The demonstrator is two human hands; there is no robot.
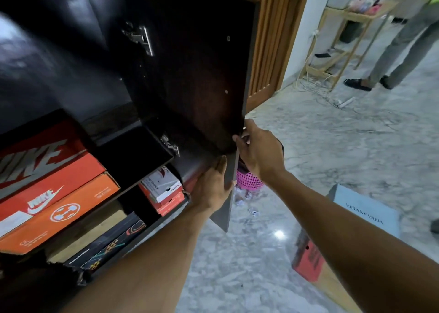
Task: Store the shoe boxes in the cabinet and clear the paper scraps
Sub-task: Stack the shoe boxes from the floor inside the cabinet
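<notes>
Grips the lower free corner of the dark brown wooden cabinet door [202, 75], mid-frame, with the right hand [259, 151], fingers curled round its edge; presses the left hand [211, 184], fingers straight, flat against the grey panel [229, 193] just below. Carries no box in either. Not yet stored, at lower right on the pale marble floor [332, 146]: a pale blue lidded cardboard box [365, 213] and, near it and partly behind the right arm, a red-orange cardboard shoe box [308, 262]. Probably light and stiff, yet easily dented at the corners, with loose lids; best taken by both long sides or from beneath, lid pinned down. On the left, inside the black cabinet [71, 75]: on the upper shelf a red box with large grey lettering [35, 155], an orange-red box with a white swoosh [54, 189] and an orange box with a round white emblem [71, 217], packed together and touching, with dark free room to their right; on the lower shelf a black patterned box [109, 243] and, mid-frame, a stack of white and red boxes [164, 189]. Behind the door, a pink perforated plastic basket [249, 182], contents impossible to tell, and white crumpled paper scraps [240, 202] on the floor just beside it: soft, near weightless, easy to pinch up or sweep together.
</notes>
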